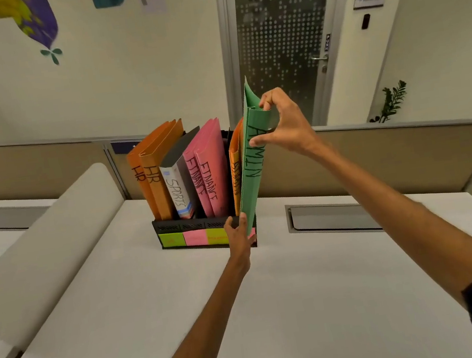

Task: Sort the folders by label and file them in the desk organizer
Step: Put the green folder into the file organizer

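pale tabletop (pixel 307 305) carries black slotted desk organizer (pixel 175 227) | right hand (pixel 284 125): fingers (pixel 266 102) pinch top of green paper folder marked admin (pixel 253 173), keeping it upright | left hand (pixel 238 234): grips its lower corner at the organizer's right front, likely steering it into the end slot beside orange folder (pixel 237 166) | not yet seated

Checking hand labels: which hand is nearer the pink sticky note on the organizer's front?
Left. The left hand is right of the pink sticky note, at the bottom of the green folder; the right hand pinches its top.
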